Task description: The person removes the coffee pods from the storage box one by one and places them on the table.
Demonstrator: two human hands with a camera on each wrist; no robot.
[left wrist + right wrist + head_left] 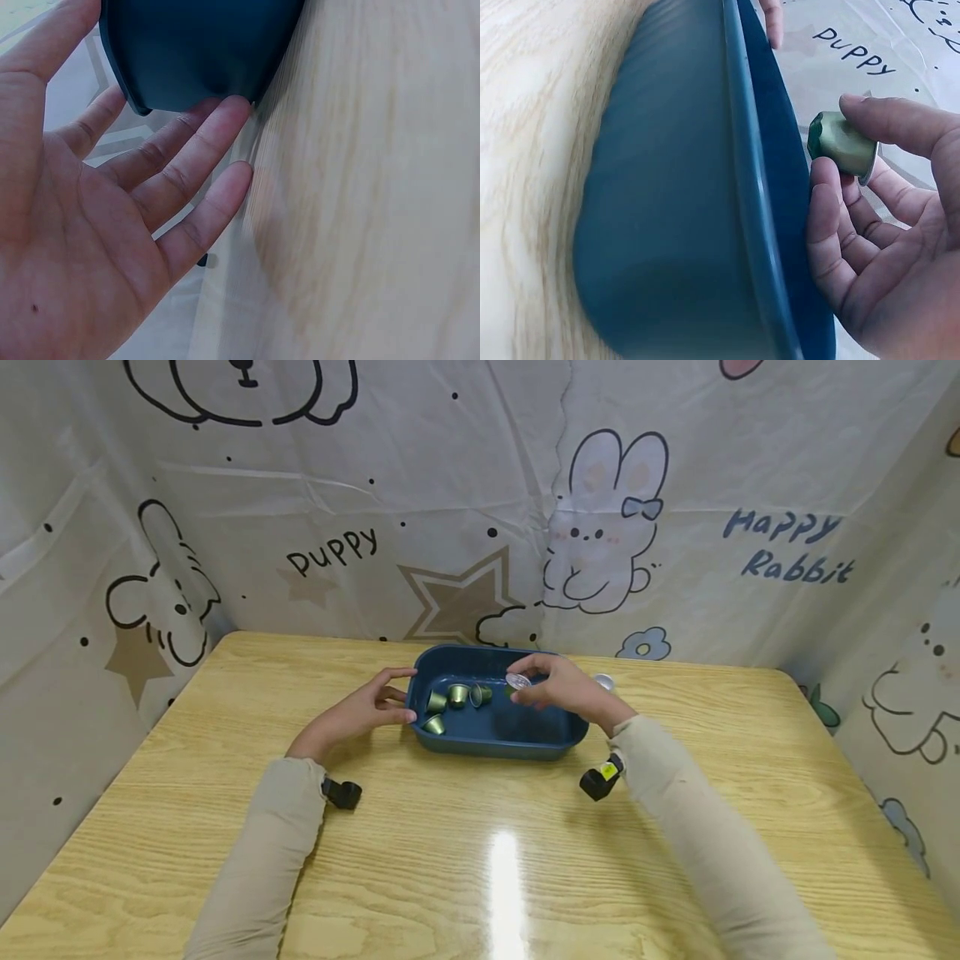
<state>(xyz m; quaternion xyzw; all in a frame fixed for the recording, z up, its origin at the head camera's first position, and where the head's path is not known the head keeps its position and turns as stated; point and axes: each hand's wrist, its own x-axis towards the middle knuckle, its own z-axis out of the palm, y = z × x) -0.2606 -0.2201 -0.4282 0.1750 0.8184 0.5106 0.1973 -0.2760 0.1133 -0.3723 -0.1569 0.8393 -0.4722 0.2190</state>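
A dark blue rectangular basin [495, 748] stands on the wooden table. At its left end, my left hand [363, 703] touches the wall with spread, nearly straight fingers. The left wrist view shows fingertips [234, 112] against the outside of the basin's end. Over the right half of the basin, my right hand [561, 688] pinches a green coffee capsule [844, 142] between thumb and fingers. Its pale round face turns up toward the head camera. Several more green capsules [458, 696] lie at the left inside the basin, some tipped on their sides.
A small silvery round thing [604, 681] sits on the table just right of the basin, partly behind the right hand. The wood tabletop [420, 843] extends toward the front. A cloth with cartoon prints [465, 485] hangs behind and at both sides.
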